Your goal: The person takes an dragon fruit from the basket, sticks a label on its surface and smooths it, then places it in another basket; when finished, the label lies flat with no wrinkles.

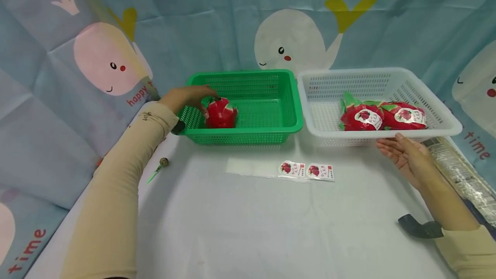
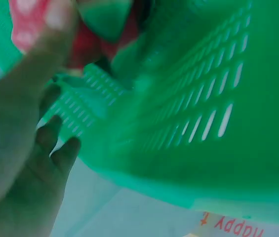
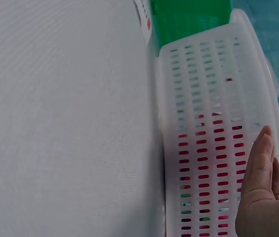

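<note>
In the green basket [image 1: 286, 130], a red dragon fruit [image 1: 221, 115] with green-tipped scales sits near the left end. My left hand [image 1: 190, 98] reaches over the basket's left side and holds this fruit by its left and upper part. The left wrist view shows the thumb [image 2: 55, 29] across the fruit, with the other fingers lower down. At the white basket [image 1: 321, 134] to the right, my right hand [image 1: 410, 158] touches the front rim, its fingers fairly straight. Two dragon fruits [image 1: 354, 113] with white labels lie inside that basket.
A backing strip [image 1: 252, 168] with two printed dragon fruit stickers [image 1: 319, 171] lies before the baskets. Left of it is a small green spike with a round brown head [image 1: 163, 162]. A shiny patterned packet [image 1: 461, 171] lies at the right edge. Printed cloth hangs behind.
</note>
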